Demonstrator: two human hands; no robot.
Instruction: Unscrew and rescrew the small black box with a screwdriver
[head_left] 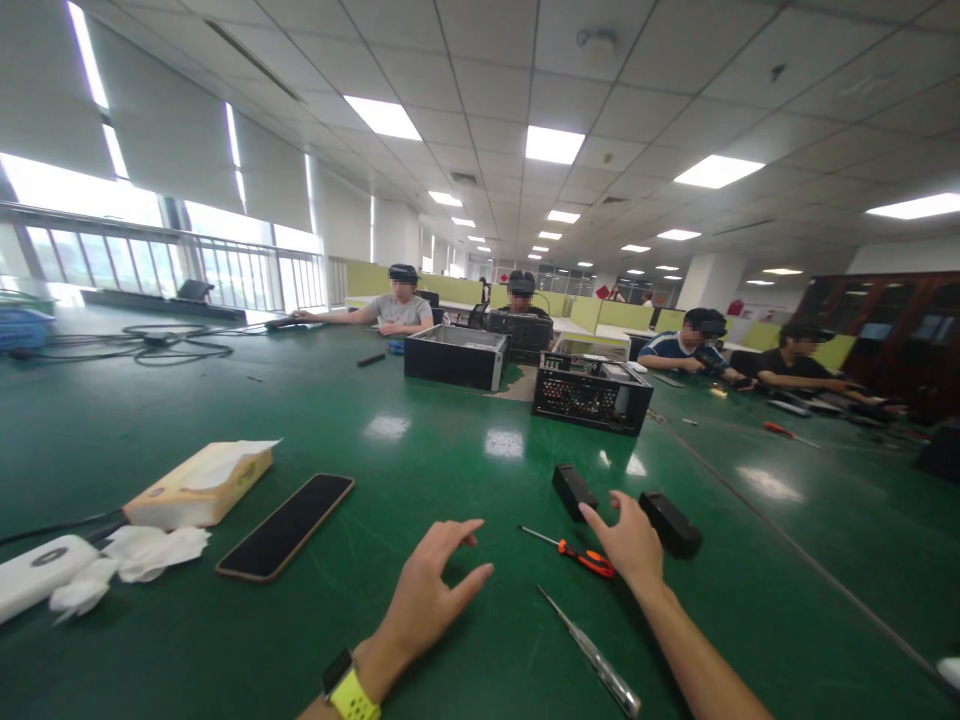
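Observation:
My left hand (437, 583), with a yellow-strapped watch on the wrist, hovers over the green table with thumb and fingers apart and nothing between them. My right hand (626, 535) is also open, its thumb and forefinger spread near a black block-shaped thing (574, 490); whether they touch I cannot tell. A second black block (671, 524) lies just right of that hand. Left of my right wrist lies an orange-and-black screwdriver (586, 557), its shaft pointing left. Closer to me is a slim clear-handled screwdriver (592, 655), lying at a slant between my forearms.
A phone (286, 526), a tissue pack (202, 485), crumpled tissues (154, 552) and a white device (45, 575) lie at left. Two black computer cases (456, 358) (592, 392) stand farther back. Cables (161, 340) spread at far left. Several people sit around the table; another screwdriver (784, 431) lies right.

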